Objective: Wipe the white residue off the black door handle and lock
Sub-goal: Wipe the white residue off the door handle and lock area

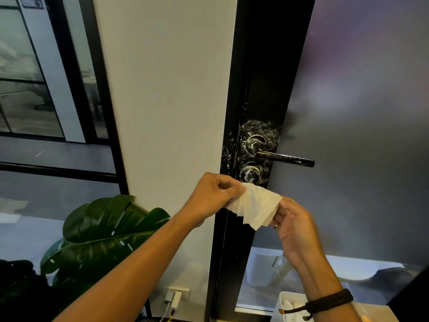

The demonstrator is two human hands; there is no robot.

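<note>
The black door handle (285, 157) sticks out to the right from a black door frame, its round base smeared with white residue. Below it, the round lock (250, 173) is also streaked white. White specks dot the frame to the left. A crumpled white tissue (255, 205) is stretched between both hands just below the lock. My left hand (213, 194) pinches its left end, and my right hand (293, 225) grips its right end. Neither hand touches the handle.
A grey wall panel (167, 101) stands left of the frame, frosted glass (359, 112) to the right. A large green leaf (102, 228) sits at lower left. A wall socket with chargers (174, 297) and a white bin (290, 305) lie low down.
</note>
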